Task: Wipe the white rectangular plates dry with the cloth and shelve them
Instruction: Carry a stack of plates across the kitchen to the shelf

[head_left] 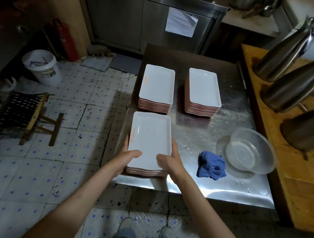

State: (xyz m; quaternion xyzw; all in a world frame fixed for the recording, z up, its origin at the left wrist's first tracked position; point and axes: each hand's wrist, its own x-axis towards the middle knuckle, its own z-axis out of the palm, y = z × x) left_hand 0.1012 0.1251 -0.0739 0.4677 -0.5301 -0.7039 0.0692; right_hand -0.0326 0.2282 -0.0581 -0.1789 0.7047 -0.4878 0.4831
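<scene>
Three stacks of white rectangular plates with pink undersides stand on a steel table (197, 138). The near stack (150, 135) sits at the table's front left corner. My left hand (126, 159) grips its left near edge, thumb on the top plate. My right hand (169, 160) grips its right near edge, thumb also on top. Behind it stand the far left stack (157, 85) and the far right stack (203, 90). A crumpled blue cloth (212, 167) lies on the wet table to the right of my right hand, untouched.
A clear plastic bowl (250, 153) sits right of the cloth. A wooden counter (273, 145) with steel jugs (287, 51) borders the table's right. On the tiled floor at left are a folding stool (26, 115), a white bucket (42, 66) and a red extinguisher (65, 38). A steel cabinet (150, 20) stands behind.
</scene>
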